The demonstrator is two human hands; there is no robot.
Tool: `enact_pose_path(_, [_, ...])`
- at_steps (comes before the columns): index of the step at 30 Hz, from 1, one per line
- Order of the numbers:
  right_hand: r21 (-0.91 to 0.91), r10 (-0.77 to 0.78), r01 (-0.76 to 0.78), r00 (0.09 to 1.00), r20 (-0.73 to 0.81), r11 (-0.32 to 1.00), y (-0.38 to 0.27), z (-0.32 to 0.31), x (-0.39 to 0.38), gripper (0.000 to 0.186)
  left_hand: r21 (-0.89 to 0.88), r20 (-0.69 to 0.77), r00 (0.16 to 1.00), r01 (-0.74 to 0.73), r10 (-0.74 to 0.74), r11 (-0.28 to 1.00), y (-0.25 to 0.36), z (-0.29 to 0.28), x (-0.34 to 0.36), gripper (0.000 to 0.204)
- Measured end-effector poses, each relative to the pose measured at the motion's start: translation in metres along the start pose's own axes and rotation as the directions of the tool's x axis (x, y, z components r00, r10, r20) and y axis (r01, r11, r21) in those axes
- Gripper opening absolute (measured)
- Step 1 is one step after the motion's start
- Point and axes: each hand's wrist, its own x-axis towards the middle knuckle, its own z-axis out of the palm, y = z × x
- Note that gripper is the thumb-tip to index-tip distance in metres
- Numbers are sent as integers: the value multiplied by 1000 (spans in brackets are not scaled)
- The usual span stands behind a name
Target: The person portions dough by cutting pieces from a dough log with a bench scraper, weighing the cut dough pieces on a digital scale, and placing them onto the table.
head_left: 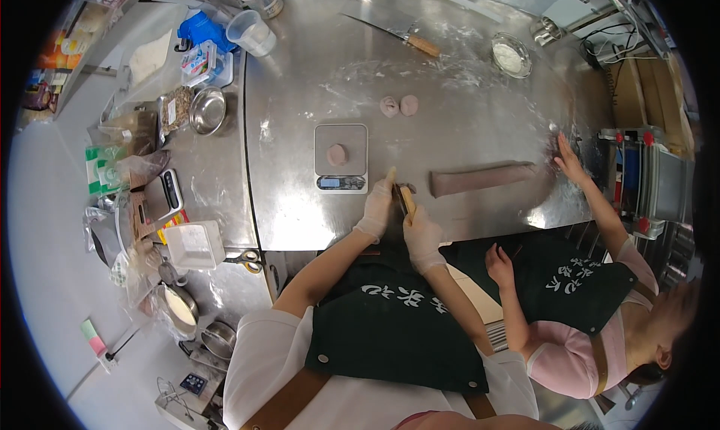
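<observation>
My right hand (422,239), in a clear glove, grips a dough scraper (409,203) with a tan handle and a dark metal blade. Close against the blade are the fingers of my gloved left hand (376,209), pressed together; what they pinch is hidden. A small bit of dough (409,186) shows by the scraper. Left of my hands, a ball of pinkish dough (337,154) sits on a digital kitchen scale (341,133). Two more dough pieces (409,105) lie side by side farther back. To the right stretches a long purplish-brown dough roll (480,178).
A co-worker's hand (570,160) rests on the floured steel table (292,77) at the right. Toward the back lie a wooden-handled knife (421,45) and a bowl of flour (510,57). Along the left stand a steel bowl (208,111), a white tub (195,245) and scissors (249,261).
</observation>
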Motion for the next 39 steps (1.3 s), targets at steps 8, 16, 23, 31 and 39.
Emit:
enact_pose_path(8, [-156,-45,45,999,2,987,7,22,5,8,-32,53,999,-3,4,999,-6,10,-5,60])
enact_pose_path(16, [100,-47,53,997,-58,994,39,4,-1,13,-76,-86,960,262,-268,962,10,-67,21,28])
enact_pose_path(23, [186,-103,138,977,-187,973,26,-17,-7,14,194,-349,935,143,-68,971,-28,-121,50,19])
enact_pose_path(31, [42,-264,269,960,-91,962,62,-1,-21,14,-83,-425,831,359,-359,930,-35,-146,28,40])
enact_pose_path(39, [-93,-326,318,942,-85,944,60,7,-21,12,-338,-501,664,440,-555,832,-47,-161,10,31])
